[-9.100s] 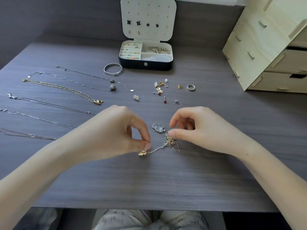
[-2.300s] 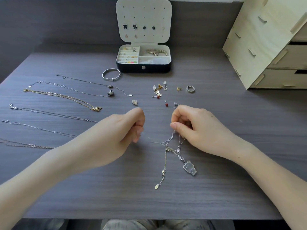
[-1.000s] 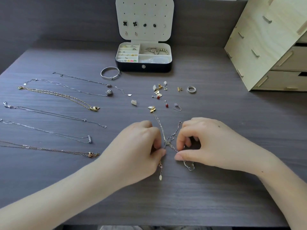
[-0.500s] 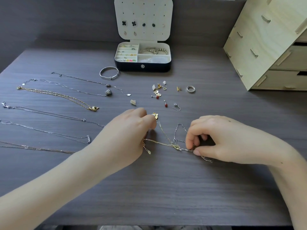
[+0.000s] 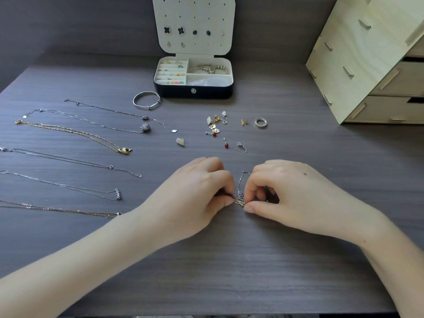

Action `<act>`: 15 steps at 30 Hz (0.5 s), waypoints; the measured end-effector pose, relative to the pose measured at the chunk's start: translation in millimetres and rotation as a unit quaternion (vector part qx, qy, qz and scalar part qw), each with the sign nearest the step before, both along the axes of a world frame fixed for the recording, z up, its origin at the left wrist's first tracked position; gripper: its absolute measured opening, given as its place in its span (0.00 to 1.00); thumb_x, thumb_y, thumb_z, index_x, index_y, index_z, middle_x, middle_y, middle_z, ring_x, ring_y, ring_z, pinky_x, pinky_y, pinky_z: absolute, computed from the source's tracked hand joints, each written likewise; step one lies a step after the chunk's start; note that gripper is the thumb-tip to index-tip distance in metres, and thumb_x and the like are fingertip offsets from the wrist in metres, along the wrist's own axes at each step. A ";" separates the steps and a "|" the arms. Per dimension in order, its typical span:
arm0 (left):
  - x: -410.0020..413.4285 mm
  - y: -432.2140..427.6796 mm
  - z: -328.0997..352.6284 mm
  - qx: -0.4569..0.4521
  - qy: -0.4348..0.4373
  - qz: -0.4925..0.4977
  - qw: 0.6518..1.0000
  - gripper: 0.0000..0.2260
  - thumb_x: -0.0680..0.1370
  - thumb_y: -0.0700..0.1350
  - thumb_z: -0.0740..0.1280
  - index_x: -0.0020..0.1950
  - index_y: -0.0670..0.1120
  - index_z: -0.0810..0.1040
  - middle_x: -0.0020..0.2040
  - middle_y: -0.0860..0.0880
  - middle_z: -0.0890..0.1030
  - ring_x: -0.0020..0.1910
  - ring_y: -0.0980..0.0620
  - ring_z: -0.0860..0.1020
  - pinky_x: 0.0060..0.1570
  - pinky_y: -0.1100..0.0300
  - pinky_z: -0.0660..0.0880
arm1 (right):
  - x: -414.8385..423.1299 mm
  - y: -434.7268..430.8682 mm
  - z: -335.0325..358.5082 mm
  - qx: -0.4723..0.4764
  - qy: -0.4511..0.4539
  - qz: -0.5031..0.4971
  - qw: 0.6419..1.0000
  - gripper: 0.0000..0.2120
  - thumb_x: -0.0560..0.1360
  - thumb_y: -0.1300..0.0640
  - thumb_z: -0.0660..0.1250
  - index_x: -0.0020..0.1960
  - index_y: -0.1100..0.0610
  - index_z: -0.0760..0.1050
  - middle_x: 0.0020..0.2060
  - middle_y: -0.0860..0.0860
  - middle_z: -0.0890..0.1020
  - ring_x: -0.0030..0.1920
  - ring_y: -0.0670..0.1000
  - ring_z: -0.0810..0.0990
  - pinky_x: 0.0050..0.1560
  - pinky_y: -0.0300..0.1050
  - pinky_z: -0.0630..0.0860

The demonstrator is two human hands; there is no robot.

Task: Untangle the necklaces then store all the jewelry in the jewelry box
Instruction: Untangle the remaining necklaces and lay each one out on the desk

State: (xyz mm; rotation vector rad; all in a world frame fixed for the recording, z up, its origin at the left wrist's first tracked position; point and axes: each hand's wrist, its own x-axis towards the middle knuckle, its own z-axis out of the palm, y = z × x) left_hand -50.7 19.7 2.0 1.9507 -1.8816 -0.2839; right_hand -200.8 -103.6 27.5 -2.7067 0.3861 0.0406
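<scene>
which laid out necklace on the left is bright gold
The third necklace from the far end, with the gold pendant; the others look silver or dull brownish.

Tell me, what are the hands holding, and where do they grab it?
The left hand and the right hand both pinch the tangled chains, right at the knot.

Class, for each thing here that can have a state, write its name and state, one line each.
jewelry box, open, lid upright
tangled chains, knotted, pinched from both sides
left hand, pinching the tangled chains
right hand, pinching the tangled chains
laid-out necklaces, untangled, straight, apart on the table
bangle, on the table, not stored
ring, on the table, not stored
loose earrings, scattered on the table, not stored
</scene>
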 end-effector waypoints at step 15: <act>-3.7 -12.7 -8.5 0.004 0.194 0.038 0.980 0.12 0.67 0.62 0.63 0.46 0.60 0.77 0.41 0.60 0.78 0.42 0.57 0.74 0.43 0.61 0.71 | 0.7 -13.3 1.6 0.159 -0.024 -0.069 0.985 0.06 0.75 0.51 0.65 0.39 0.47 0.77 0.34 0.48 0.80 0.32 0.44 0.72 0.34 0.36 0.67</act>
